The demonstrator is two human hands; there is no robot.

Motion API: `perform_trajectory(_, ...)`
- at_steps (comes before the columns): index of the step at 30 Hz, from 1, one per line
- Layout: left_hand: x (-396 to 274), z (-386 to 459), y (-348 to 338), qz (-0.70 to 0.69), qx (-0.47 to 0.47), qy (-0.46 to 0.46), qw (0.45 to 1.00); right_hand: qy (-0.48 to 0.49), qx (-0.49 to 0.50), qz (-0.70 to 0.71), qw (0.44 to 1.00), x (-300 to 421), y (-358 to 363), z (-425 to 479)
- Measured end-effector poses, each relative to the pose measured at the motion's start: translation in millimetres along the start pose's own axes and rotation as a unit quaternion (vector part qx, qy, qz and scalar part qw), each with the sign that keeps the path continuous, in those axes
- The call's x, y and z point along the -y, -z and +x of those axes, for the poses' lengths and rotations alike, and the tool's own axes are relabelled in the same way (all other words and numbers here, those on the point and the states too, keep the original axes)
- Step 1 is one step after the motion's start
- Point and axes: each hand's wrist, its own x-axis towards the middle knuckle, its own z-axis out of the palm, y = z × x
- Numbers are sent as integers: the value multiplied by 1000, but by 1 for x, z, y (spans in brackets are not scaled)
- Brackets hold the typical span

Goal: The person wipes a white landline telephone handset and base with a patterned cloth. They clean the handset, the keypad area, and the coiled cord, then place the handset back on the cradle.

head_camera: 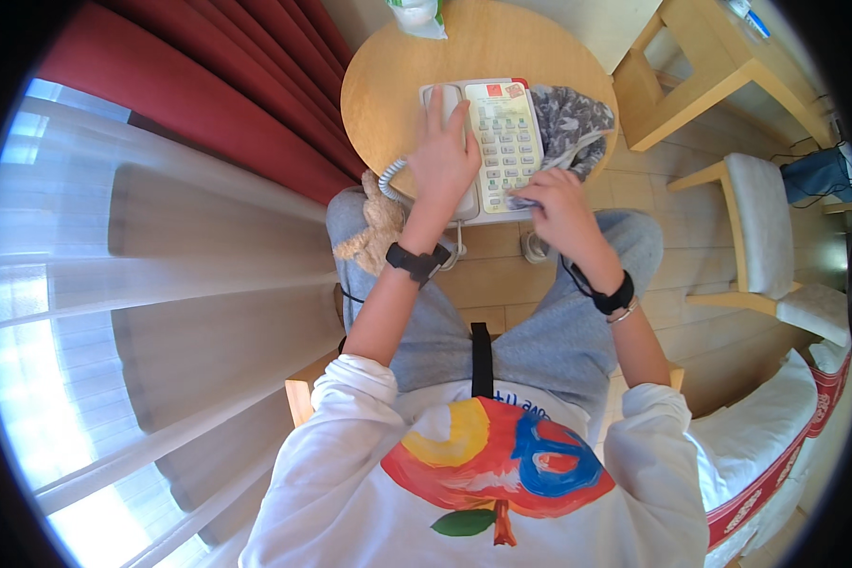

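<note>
A corded desk telephone point(505, 145) lies at the near edge of a round wooden table point(383, 71), its keypad on the right and its handset point(446, 96) in the cradle on the left. Across the handset rests my left hand point(444, 153), fingers spread and flat. My right hand point(557, 206) pinches a grey patterned cloth point(571, 124) against the keypad's lower right corner. Most of the cloth lies bunched along the phone's right side; a small end shows under my fingertips. A coiled cord point(390, 177) loops out at the phone's left.
A plush toy point(380, 220) sits by my left knee. At the table's far edge stands a white and green plastic packet point(420, 15). Red curtains point(255, 78) hang at left. A chair point(760, 227), a wooden desk point(717, 71) and a bed point(760, 419) are at right.
</note>
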Motion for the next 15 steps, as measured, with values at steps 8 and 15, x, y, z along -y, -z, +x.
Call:
perform_trajectory(8,1,1,1,14,-4,-1,1000,-62,-6,-11,998,0,14,2)
perform_trajectory(15,2,1,0,16,-1,5,1000,-49,-73,-20,996,19,-7,2)
